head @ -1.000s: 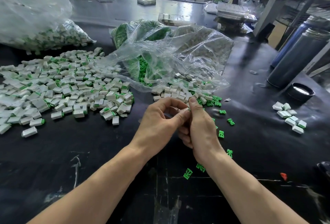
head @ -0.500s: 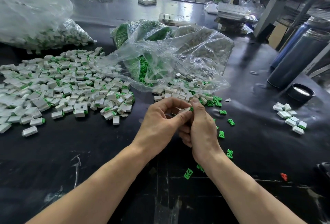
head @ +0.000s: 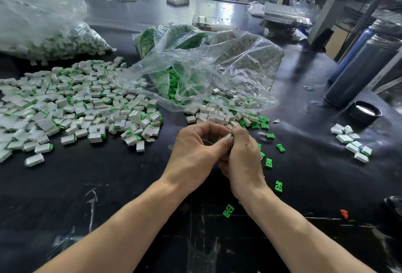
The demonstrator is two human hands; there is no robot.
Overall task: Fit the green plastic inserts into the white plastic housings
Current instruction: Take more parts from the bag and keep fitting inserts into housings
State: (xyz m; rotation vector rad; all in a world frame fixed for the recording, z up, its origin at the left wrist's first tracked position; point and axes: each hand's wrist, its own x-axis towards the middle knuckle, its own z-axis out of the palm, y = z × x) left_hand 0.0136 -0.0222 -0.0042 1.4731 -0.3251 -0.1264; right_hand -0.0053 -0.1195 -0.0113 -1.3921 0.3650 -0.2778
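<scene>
A: So, where is the piece?

B: Centre frame: a white housing (head: 226, 136) with a green insert (head: 232, 134), pinched between left hand (head: 196, 152) and right hand (head: 243, 155), fingers curled together.

A: Advice?

B: Probably square the insert, then press straight. Loose inserts (head: 268, 162) lie at three o'clock, finished pile (head: 82, 107) at ten.

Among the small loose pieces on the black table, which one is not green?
The red piece near the table's right front edge, alone; the loose inserts beside the hands are all green.
</scene>
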